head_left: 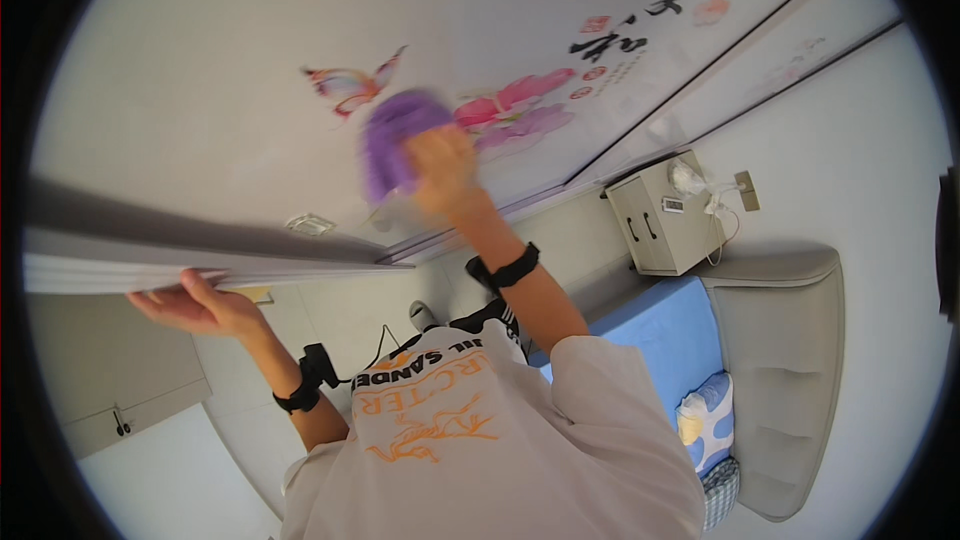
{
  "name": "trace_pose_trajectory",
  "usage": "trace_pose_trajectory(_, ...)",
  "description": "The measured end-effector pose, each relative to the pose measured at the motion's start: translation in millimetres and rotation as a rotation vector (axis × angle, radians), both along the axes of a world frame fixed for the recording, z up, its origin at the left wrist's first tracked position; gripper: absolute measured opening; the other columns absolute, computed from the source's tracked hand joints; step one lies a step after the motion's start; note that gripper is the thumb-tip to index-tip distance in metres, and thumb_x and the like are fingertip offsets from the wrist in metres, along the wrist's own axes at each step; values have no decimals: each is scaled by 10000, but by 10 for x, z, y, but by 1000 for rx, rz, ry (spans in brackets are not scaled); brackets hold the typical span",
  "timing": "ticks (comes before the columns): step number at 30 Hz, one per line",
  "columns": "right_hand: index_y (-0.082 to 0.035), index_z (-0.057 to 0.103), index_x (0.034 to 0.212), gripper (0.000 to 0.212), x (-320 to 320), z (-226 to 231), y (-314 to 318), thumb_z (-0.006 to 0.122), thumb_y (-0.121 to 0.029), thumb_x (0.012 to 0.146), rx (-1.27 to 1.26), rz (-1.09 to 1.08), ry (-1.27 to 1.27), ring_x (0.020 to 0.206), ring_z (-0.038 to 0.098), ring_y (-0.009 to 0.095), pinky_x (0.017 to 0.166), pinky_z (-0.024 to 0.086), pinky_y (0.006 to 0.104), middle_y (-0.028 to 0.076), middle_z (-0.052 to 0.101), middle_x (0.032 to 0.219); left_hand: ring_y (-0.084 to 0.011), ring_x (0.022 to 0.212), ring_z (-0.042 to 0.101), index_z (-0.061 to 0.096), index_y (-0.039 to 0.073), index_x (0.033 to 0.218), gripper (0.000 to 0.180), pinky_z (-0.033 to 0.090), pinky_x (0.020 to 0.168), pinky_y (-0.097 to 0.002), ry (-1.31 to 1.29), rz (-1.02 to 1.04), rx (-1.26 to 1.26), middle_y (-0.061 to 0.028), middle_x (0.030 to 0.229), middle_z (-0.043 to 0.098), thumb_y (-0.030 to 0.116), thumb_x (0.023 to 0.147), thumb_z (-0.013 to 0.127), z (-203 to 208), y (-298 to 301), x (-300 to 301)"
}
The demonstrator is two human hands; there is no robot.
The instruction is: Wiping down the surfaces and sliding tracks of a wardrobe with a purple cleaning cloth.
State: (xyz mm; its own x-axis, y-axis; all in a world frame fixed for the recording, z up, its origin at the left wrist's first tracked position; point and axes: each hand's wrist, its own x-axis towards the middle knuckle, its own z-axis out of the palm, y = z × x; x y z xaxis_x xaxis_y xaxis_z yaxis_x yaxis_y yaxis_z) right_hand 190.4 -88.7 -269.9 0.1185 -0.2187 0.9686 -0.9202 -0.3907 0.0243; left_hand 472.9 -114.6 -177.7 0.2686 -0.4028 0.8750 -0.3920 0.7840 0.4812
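My right hand (440, 170) is closed on a purple cloth (400, 135) and presses it against a glossy white door panel (220, 70). Hand and cloth are smeared by motion. The cloth lies between a butterfly print (355, 85) and a pink flower print (515, 105) on the panel. Lower on the left, my left hand (200, 308) rests against the pale edge (110, 270) of the panel, fingers stretched out and thumb raised against it. An oval recessed fitting (310, 224) sits in the panel near that edge.
A beige bedside cabinet (660, 220) with cables and a plastic bag stands at right. Beside it is a bed with a blue sheet (665, 340) and a padded headboard (785, 380). Pale cupboard doors (130, 370) stand at left. Tiled floor (330, 315) shows below the panel.
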Motion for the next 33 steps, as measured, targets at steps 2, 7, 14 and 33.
trace_pose_trajectory(2,-16,593,1175,422,-604,-292,32,590,-154,776,-70,-132,-232,1140,529,312,1016,356,495,132,596,1193,-262,1243,433,172,-26,1445,614,485,912,-331,7,-1,-15,-220,1457,300,92,948,513,27,-31,-35)
trace_pose_trajectory(7,107,431,1291,483,-2155,-279,404,498,-86,853,-61,-482,-421,1184,475,445,1044,336,493,304,489,1274,-241,1157,468,156,-12,1450,686,477,884,-322,20,71,97,-204,1444,305,125,927,577,-50,-43,115)
trace_pose_trajectory(14,129,409,1264,387,-2679,-118,560,421,-55,924,-127,-601,-739,1093,492,472,987,380,417,330,505,1187,-182,935,545,145,38,1462,776,454,520,-209,-11,125,91,-181,1383,348,92,874,647,-62,-79,50)
trace_pose_trajectory(33,-47,650,1032,275,1901,-289,-273,529,-49,785,125,311,-275,1000,586,220,1033,337,397,61,653,1002,-220,1187,432,130,3,1471,757,404,937,-307,-3,-102,91,-187,1423,315,-13,864,582,-52,20,-62)
